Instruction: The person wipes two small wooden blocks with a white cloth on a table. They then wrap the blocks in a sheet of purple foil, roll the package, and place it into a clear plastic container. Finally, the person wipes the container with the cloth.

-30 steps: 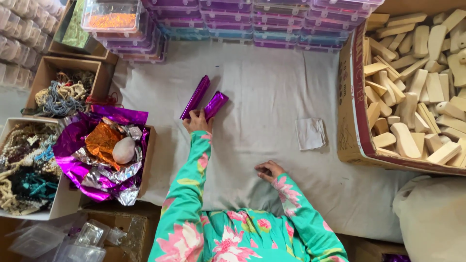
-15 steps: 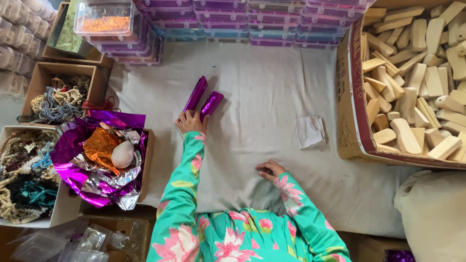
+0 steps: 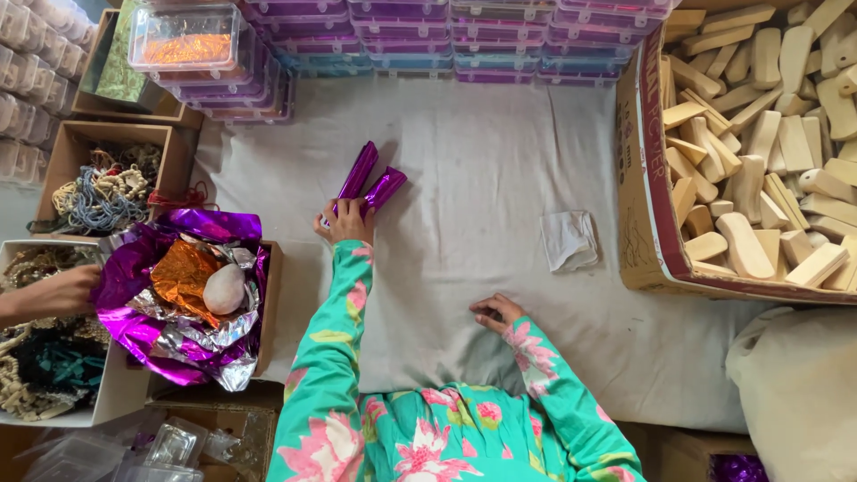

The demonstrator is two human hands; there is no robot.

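Note:
Two sticks wrapped in shiny purple foil lie side by side on the grey cloth. My left hand rests at their near ends, fingers touching them. My right hand lies low on the cloth near my body, fingers curled, with a small dark thing under them that I cannot make out. Both arms wear green sleeves with pink flowers.
A box of purple, orange and silver foil with a pale egg-shaped piece stands left. Another person's hand reaches in from the left edge. A carton of wooden pieces is at right, stacked plastic cases behind, a folded white cloth mid-right.
My left hand has slid slightly back toward me along the purple sticks. Another person's hand has appeared at the left edge. My right hand has stayed put.

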